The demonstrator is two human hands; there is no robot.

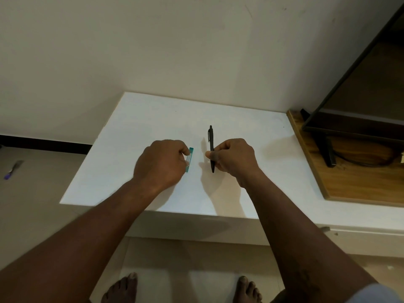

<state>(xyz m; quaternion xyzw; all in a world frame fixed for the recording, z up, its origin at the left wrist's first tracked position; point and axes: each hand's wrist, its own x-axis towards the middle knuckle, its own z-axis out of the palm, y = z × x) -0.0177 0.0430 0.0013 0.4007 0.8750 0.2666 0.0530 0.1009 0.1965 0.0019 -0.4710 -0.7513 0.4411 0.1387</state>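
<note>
On the floor (pixel 32 193), far to the left, lies a small thing with a purple end (pixel 11 170) — too small to tell what it is. Next comes the white tabletop (pixel 153 119), pushed up against the wall (pixel 175 51). Near its middle is the left hand (pixel 160 164). Its fingers (pixel 182 152) are curled and pinch a small teal packet (pixel 190 159), and the hand hides the packet's left part. Just beside it, with a little gap between, is a black pen (pixel 211 145). The pen points at the far edge, clip end away. The right hand (pixel 235 159) holds it — its fingers (pixel 213 156) are clamped round the lower half. Past the tabletop's right edge is a wooden board (pixel 349 186) with a dark screen (pixel 360 88) and a black cable (pixel 371 164) on it. Two bare feet (pixel 122 289) stand on the floor below the near edge.
</note>
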